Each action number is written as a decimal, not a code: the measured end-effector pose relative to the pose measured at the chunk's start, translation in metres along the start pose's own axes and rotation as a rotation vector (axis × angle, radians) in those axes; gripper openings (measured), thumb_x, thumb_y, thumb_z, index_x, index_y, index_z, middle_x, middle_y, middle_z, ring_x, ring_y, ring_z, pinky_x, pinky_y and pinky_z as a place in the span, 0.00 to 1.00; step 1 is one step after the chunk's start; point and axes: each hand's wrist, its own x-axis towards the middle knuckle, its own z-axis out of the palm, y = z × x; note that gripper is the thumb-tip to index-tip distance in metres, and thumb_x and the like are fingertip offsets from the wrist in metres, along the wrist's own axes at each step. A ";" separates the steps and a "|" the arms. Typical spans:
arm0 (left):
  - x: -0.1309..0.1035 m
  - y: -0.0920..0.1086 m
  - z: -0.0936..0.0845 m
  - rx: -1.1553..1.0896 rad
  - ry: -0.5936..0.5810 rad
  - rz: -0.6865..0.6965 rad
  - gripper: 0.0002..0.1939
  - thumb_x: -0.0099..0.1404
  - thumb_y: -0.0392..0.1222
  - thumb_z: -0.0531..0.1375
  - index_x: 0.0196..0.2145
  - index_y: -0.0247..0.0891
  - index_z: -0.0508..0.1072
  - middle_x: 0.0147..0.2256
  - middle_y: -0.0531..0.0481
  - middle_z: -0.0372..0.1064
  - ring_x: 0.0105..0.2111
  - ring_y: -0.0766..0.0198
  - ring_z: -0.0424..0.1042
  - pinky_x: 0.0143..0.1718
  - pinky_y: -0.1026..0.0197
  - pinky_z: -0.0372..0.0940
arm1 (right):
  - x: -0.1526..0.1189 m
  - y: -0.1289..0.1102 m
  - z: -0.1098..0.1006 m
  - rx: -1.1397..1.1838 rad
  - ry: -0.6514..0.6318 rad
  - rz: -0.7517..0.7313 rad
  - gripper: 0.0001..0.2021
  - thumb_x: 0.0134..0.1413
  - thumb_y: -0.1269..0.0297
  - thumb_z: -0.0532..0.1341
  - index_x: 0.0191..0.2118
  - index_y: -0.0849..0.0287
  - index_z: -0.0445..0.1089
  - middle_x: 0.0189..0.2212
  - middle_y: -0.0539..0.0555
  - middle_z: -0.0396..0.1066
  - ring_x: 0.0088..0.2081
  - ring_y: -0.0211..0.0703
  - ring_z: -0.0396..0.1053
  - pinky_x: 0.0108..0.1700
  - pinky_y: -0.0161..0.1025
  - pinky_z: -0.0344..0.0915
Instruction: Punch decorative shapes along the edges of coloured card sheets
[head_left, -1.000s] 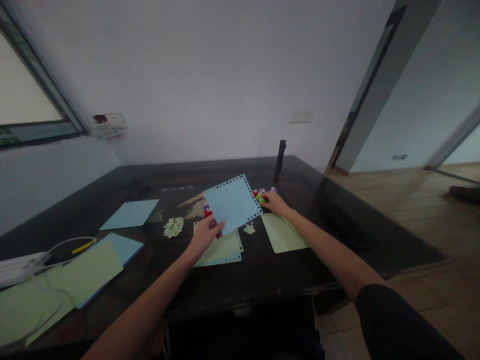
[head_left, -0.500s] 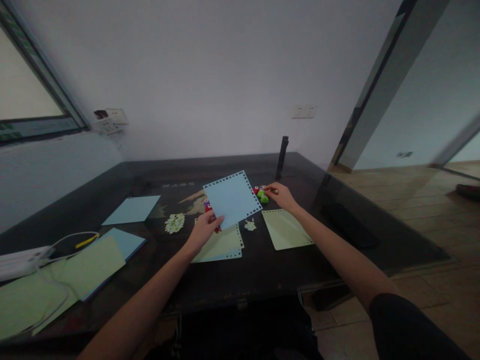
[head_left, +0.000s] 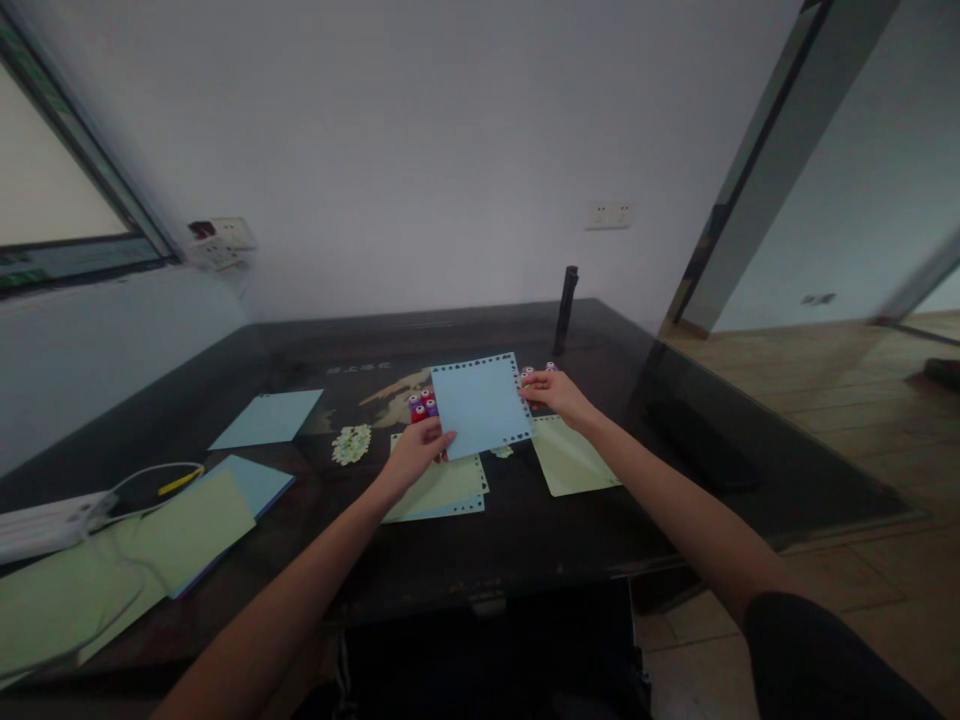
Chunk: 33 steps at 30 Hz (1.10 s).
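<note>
A light blue sheet of paper (head_left: pixel 482 408) is held up over the table, with small dark punched shapes along its top, right side and part of its bottom edge. My left hand (head_left: pixel 420 445) pinches its lower left corner, thumb on top. At the right edge, the fingers of my right hand (head_left: pixel 551 392) close on the sheet. Behind its left side stand small red and purple pieces with round white tops (head_left: pixel 422 404). Similar purple-topped pieces (head_left: pixel 551 367) show by my right hand, partly hidden. Punched pale green sheets (head_left: pixel 442 492) lie below the blue one.
Paper cut-outs (head_left: pixel 351 445) are heaped left of centre. A pale green sheet (head_left: pixel 574 457) lies at right, a blue sheet (head_left: pixel 270 417) at left. More paper (head_left: pixel 202 515), a white power strip (head_left: pixel 52 525) with cable, and an upright black object (head_left: pixel 565 310) are on the dark table (head_left: pixel 525 545).
The blue sheet has turned more level and shifted slightly right. My right hand has left the green and red pieces and come to the sheet's right edge.
</note>
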 end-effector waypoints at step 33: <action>0.024 0.024 0.127 0.333 -0.221 0.104 0.05 0.58 0.37 0.57 0.34 0.37 0.70 0.20 0.55 0.70 0.21 0.67 0.71 0.31 0.64 0.66 | -0.100 0.041 -0.110 -0.580 0.232 -0.107 0.17 0.46 0.63 0.59 0.44 0.59 0.70 0.22 0.49 0.67 0.24 0.40 0.65 0.28 0.37 0.62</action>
